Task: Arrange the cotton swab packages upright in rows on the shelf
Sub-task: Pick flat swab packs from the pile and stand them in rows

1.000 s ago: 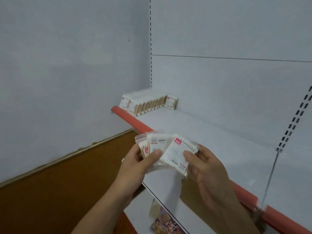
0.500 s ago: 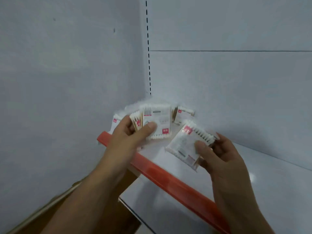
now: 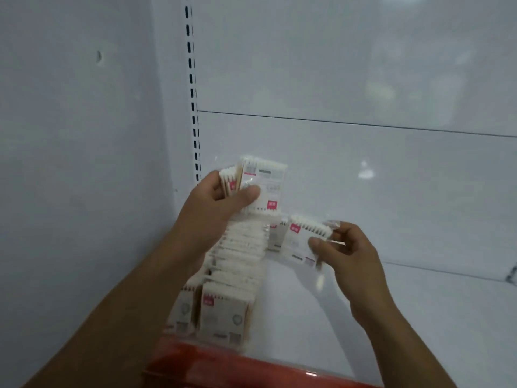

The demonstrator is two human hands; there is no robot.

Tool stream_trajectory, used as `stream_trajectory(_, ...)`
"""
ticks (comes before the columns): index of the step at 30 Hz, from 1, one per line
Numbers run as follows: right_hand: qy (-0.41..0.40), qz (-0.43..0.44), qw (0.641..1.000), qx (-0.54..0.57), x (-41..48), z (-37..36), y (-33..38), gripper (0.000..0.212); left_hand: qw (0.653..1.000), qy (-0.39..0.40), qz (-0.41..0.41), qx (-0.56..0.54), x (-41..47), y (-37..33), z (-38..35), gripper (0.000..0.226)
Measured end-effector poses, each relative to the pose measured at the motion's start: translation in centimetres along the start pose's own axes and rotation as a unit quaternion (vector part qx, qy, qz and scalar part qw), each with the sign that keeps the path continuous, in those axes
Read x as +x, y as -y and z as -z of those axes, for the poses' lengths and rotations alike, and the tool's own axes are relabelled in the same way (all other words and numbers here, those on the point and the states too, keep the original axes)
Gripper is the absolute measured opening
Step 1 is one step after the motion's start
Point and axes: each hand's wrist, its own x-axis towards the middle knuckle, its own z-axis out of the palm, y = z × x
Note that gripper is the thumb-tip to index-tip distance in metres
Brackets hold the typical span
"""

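Several cotton swab packages stand upright in a row (image 3: 237, 264) running from the shelf's front edge to the back, against the left wall. My left hand (image 3: 221, 205) grips a small stack of packages (image 3: 263, 186) above the far end of that row. Just to the right, my right hand (image 3: 347, 247) pinches a single package (image 3: 302, 242) by its side, tilted, low over the white shelf (image 3: 391, 317). Another package (image 3: 275, 233) stands behind it near the back panel.
The shelf's red front lip (image 3: 251, 368) runs across the bottom. A white back panel and a slotted upright (image 3: 193, 93) close the corner. Bare white shelf surface stretches to the right of the row.
The view has closed in on the shelf corner. Both hands moved forward over the shelf; the left stack rose above the row's far end, and the right hand brought its single package down beside the row.
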Motion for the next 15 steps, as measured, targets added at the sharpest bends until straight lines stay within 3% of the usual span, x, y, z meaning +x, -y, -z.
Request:
stream_trajectory(7,-0.061,-0.025,0.995,-0.069,2.9,-3.7,-2.8,0.026,0.998,0.062,0.010,-0.006,2.2,0.9,2.5,0.018)
stream_trajectory(15,-0.046,-0.067,0.983,-0.166,5.1,-5.9,-5.2,0.030,0.994,0.093,0.023,-0.052,3.5,1.3,3.4,0.019)
